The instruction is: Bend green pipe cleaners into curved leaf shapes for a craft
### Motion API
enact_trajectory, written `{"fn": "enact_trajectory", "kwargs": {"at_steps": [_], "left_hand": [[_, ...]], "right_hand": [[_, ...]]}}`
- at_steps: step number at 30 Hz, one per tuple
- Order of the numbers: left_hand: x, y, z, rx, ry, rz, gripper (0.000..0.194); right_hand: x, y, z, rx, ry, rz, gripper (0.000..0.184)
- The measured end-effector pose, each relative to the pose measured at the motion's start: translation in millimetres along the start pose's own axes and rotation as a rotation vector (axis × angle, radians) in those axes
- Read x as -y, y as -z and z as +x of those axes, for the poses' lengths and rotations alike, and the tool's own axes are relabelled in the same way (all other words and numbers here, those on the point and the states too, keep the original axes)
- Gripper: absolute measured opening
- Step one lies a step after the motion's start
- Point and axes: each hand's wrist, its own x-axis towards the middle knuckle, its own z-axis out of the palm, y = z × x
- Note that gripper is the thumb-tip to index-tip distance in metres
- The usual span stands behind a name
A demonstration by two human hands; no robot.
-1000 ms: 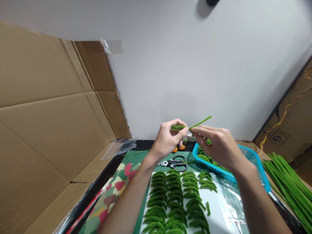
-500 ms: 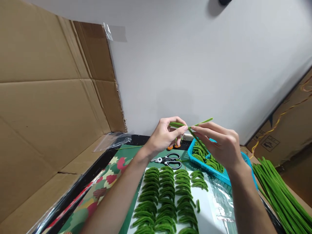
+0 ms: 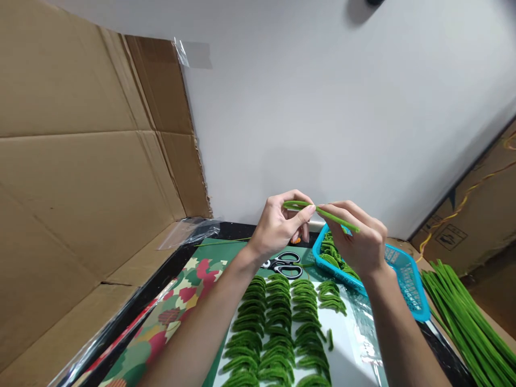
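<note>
A green pipe cleaner (image 3: 338,218) is bent into a loop at its left end. My left hand (image 3: 282,221) pinches it between thumb and fingers near the crossing, with the loop lying against the curled fingers. My right hand (image 3: 360,234) is closed with its fingertips on the same pipe cleaner, just beside the left thumb; one straight end runs down to the right across its fingers. Below both hands, rows of curved green pipe cleaner pieces (image 3: 278,328) lie on a white sheet (image 3: 346,349). Scissors (image 3: 284,264) lie beneath the left hand.
A blue basket (image 3: 417,290) with green pieces stands at right, partly behind my right arm. Beyond it lies a bundle of long green pipe cleaners (image 3: 467,317). Cardboard (image 3: 80,177) walls the left side; a patterned sheet (image 3: 161,317) lies under my left arm.
The pipe cleaner's right end has swung from pointing up to pointing down to the right. The crossing strands now lie closer together. My right hand has shifted slightly left.
</note>
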Motion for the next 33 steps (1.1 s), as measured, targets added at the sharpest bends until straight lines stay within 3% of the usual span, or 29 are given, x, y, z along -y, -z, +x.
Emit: {"fn": "enact_trajectory", "kwargs": {"at_steps": [4, 8, 15, 18, 20, 23, 27, 30, 33], "left_hand": [[-1, -4.4, -4, -0.036, -0.087, 0.096, 0.013], [-1, -7.3, -7, -0.068, -0.176, 0.291, 0.012], [12, -4.1, -7, -0.040, -0.567, 0.768, 0.012], [17, -5.3, -7, 0.002, -0.578, 0.869, 0.018], [17, -7.1, -7, -0.027, -0.512, 0.784, 0.015], [13, -8.3, -5, -0.109, -0.280, 0.433, 0.012], [5, -4.6, -3, -0.133, -0.082, 0.063, 0.021], [1, -2.6, -3, -0.119, -0.058, 0.006, 0.023], [3, -4.1, -3, -0.081, -0.061, -0.017, 0.021]], "right_hand": [[3, -7, 1, -0.014, -0.135, 0.176, 0.017], [7, -3, 8, 0.081, -0.337, 0.394, 0.017], [-1, 5, 13, 0.282, -0.651, 0.798, 0.039], [-3, 6, 15, 0.364, -0.812, 0.952, 0.044], [-3, 6, 16, 0.374, -0.847, 0.970, 0.044], [1, 5, 15, 0.205, -0.731, 0.759, 0.035], [3, 3, 9, -0.144, -0.275, 0.198, 0.005], [1, 3, 5, -0.159, -0.023, 0.073, 0.019], [-1, 3, 3, -0.098, 0.073, 0.024, 0.024]]}}
